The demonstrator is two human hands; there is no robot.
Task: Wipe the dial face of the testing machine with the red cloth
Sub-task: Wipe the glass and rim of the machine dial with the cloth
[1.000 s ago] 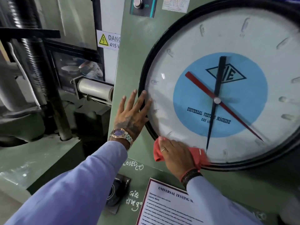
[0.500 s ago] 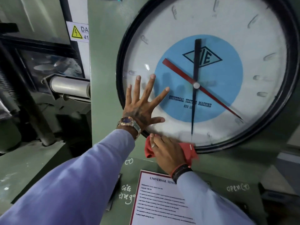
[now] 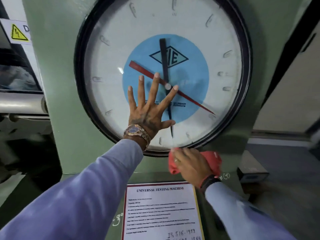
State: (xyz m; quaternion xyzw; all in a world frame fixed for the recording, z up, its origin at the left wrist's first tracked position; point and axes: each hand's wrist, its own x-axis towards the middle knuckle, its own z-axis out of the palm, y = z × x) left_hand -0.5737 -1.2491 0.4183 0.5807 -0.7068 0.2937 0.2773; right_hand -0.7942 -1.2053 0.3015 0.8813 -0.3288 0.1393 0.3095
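Two hands are up at the green testing machine (image 3: 57,70). The left hand (image 3: 149,108) lies flat on the glass of the round dial face (image 3: 223,28), all five fingers (image 3: 141,87) spread wide and gripping nothing; the fingertips reach the blue centre disc, the index tip beside the hub where the red pointer (image 3: 143,69) and black pointer (image 3: 163,51) cross. A gold wristwatch (image 3: 136,133) sits over the dial's lower black rim. The right hand (image 3: 191,163) is lower and to the right, at the bottom edge of the rim, fingers extended and pressed palm-down over the red cloth (image 3: 213,161). Cloth bunches out on both sides of that hand, against the green panel just below the dial. This hand is motion-blurred. Nearer, under both arms, a printed notice (image 3: 161,212) headed "Universal Testing Machine" is fixed to the panel.
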